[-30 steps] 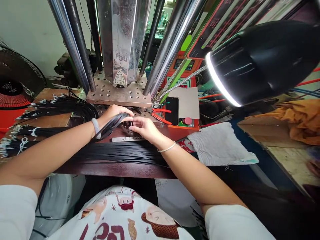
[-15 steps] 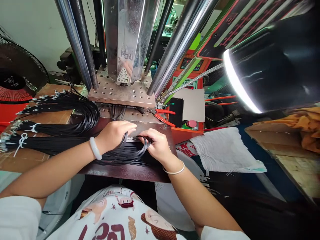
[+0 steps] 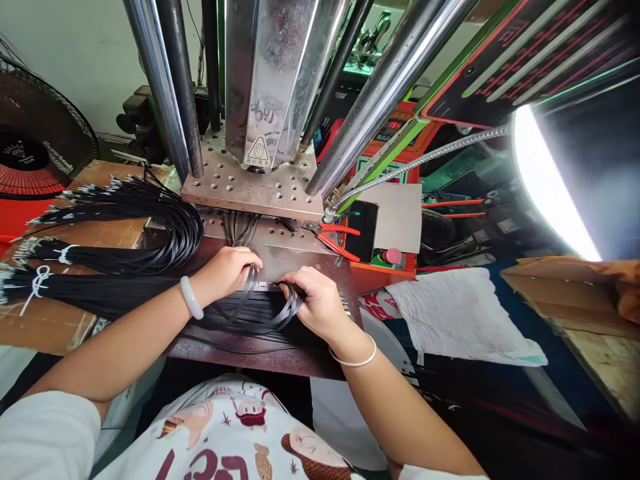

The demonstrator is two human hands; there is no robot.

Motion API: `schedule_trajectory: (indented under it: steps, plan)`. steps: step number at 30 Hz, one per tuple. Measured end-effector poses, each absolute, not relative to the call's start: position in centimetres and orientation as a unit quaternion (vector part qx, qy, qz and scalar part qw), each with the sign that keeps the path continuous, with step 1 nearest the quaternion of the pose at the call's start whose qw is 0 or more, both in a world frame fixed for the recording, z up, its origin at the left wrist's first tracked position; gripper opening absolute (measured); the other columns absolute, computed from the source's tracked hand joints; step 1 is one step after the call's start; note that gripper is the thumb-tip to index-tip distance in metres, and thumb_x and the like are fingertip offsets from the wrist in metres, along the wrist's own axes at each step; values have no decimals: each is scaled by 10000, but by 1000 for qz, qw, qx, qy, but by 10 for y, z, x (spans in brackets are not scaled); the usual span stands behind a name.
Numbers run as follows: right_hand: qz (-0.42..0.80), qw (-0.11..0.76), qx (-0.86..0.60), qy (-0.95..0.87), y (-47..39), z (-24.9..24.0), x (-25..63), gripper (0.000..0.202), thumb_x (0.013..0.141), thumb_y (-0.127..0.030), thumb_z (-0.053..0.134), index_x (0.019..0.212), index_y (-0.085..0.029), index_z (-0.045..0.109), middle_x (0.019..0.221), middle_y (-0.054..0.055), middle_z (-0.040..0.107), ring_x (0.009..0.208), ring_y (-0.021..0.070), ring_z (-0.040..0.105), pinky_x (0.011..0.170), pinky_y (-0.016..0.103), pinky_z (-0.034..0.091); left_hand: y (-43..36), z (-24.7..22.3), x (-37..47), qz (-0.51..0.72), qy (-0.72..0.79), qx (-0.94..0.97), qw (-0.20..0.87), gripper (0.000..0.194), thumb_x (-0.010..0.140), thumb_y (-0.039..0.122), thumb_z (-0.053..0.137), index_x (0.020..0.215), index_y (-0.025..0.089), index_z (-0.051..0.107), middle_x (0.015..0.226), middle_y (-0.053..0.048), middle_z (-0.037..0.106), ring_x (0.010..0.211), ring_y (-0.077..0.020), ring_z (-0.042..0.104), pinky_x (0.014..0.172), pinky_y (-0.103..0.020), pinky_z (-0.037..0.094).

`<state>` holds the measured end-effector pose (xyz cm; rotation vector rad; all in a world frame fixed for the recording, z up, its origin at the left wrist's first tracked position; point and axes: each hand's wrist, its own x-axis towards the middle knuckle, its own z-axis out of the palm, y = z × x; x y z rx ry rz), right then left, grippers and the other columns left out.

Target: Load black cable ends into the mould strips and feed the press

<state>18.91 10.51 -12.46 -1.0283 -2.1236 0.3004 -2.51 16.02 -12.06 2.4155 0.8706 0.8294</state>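
Observation:
My left hand [image 3: 231,272] is closed, its fingers pinching a few black cables near the middle of the work surface. Opposite it, my right hand [image 3: 315,297] grips black cables [image 3: 290,308] that bend in a loop below its fingers. Small metallic ends show in the gap between the two hands. Under both hands, more black cables [image 3: 235,313] run across the dark reddish metal table [image 3: 225,351]. Tied bundles of black cable [image 3: 115,293] stretch left onto a cardboard box [image 3: 63,331], their pale connector ends pointing left.
A press with a drilled metal plate [image 3: 260,193] and steel columns stands just beyond my hands. Red-handled pliers [image 3: 340,241], a phone [image 3: 361,230] and a red push button [image 3: 393,256] are to the right. A bright lamp [image 3: 550,183] hangs at right; a fan [image 3: 30,143] stands left.
The view has shifted slightly, so the machine sits further right. My left fingers have curled in closer around the cables; my right hand keeps its grip.

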Motion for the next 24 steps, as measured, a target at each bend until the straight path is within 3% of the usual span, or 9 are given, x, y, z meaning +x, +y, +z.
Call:
schedule_trajectory:
  steps: [4, 9, 16, 24]
  plan:
    - [66, 338, -386, -856, 103, -126, 182, 142, 844, -71, 511, 865, -146, 629, 684, 44, 613, 628, 168, 498, 616, 305, 398, 156, -118, -26, 313, 301, 874, 217, 216, 806, 16, 525, 809, 113, 718, 873, -88, 665, 789, -154, 651, 740, -239, 515]
    - [55, 344, -401, -847, 99, -130, 185, 134, 857, -92, 501, 869, -141, 625, 668, 42, 595, 620, 168, 486, 607, 310, 390, 147, -115, -20, 343, 268, 861, 264, 196, 822, 47, 565, 861, 144, 731, 789, -31, 725, 710, -127, 673, 698, -204, 510]
    - [61, 360, -396, -843, 98, -121, 204, 134, 879, -95, 486, 846, -163, 597, 718, 55, 626, 662, 172, 520, 641, 322, 403, 144, -123, -17, 330, 286, 890, 130, 209, 889, 101, 508, 873, 143, 712, 777, -35, 723, 693, -146, 675, 655, -231, 506]
    - [107, 349, -365, -856, 106, -123, 209, 181, 891, -69, 455, 864, -183, 593, 701, 33, 620, 653, 162, 492, 640, 296, 418, 129, -110, -17, 246, 211, 946, 15, 281, 962, 156, 406, 901, 137, 681, 796, -66, 701, 764, -169, 668, 770, -300, 532]
